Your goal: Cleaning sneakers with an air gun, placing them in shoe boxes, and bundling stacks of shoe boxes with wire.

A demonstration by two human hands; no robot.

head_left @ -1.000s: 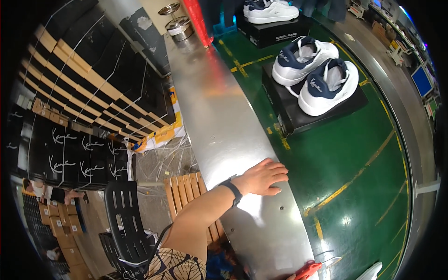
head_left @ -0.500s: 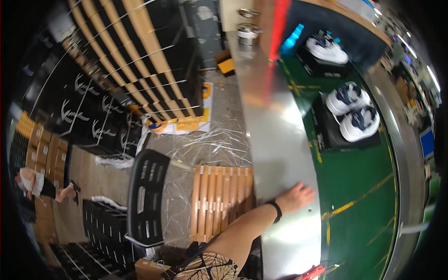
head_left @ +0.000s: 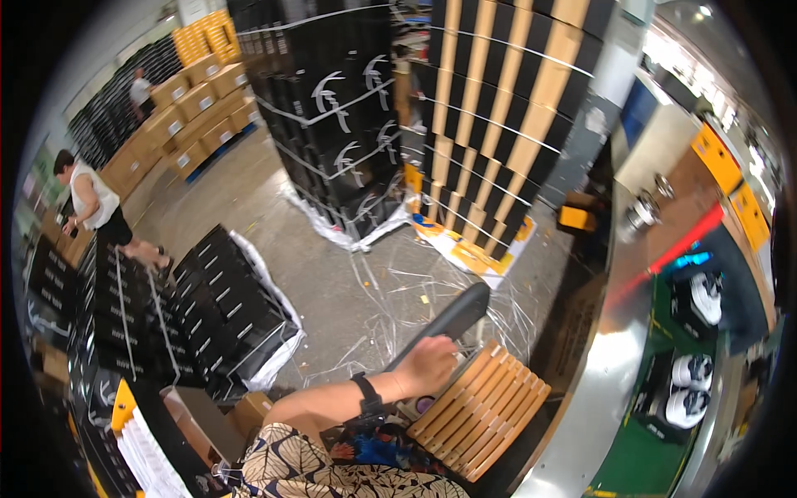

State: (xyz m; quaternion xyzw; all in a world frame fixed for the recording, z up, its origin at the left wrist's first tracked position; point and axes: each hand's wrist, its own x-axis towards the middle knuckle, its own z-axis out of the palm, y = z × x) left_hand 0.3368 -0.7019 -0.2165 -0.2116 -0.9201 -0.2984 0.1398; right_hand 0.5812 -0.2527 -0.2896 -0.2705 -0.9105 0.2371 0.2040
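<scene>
Chair back (head_left: 455, 314) at left grip (head_left: 427, 365), slatted stool (head_left: 481, 412) to right; cannot tell whether grip clamped or apart.

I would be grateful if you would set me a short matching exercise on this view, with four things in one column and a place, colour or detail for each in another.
Column one
1. left hand
2. slatted seat
3. nearer pair of shoes
4. metal counter

Column two
A. on top of a black box
B. silvery
C. has a black band around its wrist
D. light brown

Right pairs: 1-C, 2-D, 3-A, 4-B
</scene>
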